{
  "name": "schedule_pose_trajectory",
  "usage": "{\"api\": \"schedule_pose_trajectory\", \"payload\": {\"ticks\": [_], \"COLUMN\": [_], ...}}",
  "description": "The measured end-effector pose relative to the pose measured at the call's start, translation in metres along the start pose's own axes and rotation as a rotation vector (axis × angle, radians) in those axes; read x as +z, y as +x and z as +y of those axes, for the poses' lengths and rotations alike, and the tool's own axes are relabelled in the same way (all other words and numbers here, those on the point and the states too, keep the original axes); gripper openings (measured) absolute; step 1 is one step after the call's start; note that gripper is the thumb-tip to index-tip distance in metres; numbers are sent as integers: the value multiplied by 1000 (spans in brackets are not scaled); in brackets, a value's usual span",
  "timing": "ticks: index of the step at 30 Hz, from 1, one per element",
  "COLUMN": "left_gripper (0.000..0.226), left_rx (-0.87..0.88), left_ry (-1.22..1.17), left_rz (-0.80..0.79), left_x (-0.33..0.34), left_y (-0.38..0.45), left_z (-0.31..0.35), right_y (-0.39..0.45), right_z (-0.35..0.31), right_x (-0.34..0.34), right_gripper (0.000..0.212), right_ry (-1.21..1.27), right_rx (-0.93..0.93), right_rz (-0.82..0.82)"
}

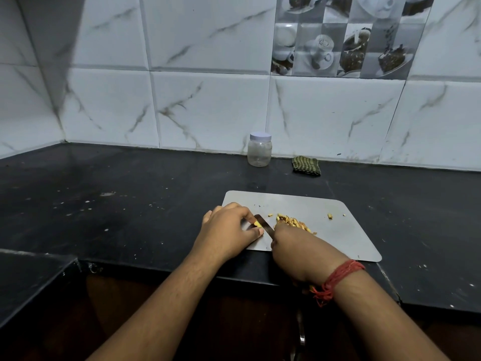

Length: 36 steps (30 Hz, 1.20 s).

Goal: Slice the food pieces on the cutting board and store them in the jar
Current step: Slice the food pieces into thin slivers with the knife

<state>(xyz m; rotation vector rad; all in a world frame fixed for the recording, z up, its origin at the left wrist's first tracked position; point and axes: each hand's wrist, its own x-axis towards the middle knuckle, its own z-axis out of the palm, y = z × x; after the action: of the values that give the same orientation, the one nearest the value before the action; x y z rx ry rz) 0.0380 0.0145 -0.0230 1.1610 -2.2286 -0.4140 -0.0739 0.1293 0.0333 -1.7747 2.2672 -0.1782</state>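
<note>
Home kitchen, dark stone counter (130, 194), marbled wall tiles (208, 108)

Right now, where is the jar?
In the head view the jar stands at the back of the dark counter against the tiled wall, lid on, just left of a folded green cloth, beyond the cutting board.

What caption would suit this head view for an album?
Left hand pinches a yellow piece while right hand slices with a knife; jar waits, lidded.
</note>
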Motion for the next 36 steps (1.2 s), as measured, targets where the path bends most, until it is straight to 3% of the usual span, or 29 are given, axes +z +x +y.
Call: {"api": "schedule_pose_trajectory", "payload": {"ticks": [6,13,17,22,29,36], "left_gripper": [26,25,21,16,15,17], "left_rx": [23,38,33,15,-8,-72], "left_ry": [37,50,39,36,0,-56], "left_rz": [0,-8,-11,4,10,-35], "left_x": [0,-3,-2,-1,-1,-1], "left_y": [0,-2,-2,-2,-4,3], "left_z": [2,2,4,7,8,8], "right_y": [-6,1,7,8,14,7], "right_z": [-7,-14,-14,-8,-4,-2], "right_x": [-8,-14,-23,-29,-25,-28], "right_gripper": [26,17,20,27,29,28], "right_ry": [-166,-226,-67,128,80,128], "right_rx": [-57,-56,44,46,42,62], "right_rz": [-54,-172,-326,-354,-288,-341]}}
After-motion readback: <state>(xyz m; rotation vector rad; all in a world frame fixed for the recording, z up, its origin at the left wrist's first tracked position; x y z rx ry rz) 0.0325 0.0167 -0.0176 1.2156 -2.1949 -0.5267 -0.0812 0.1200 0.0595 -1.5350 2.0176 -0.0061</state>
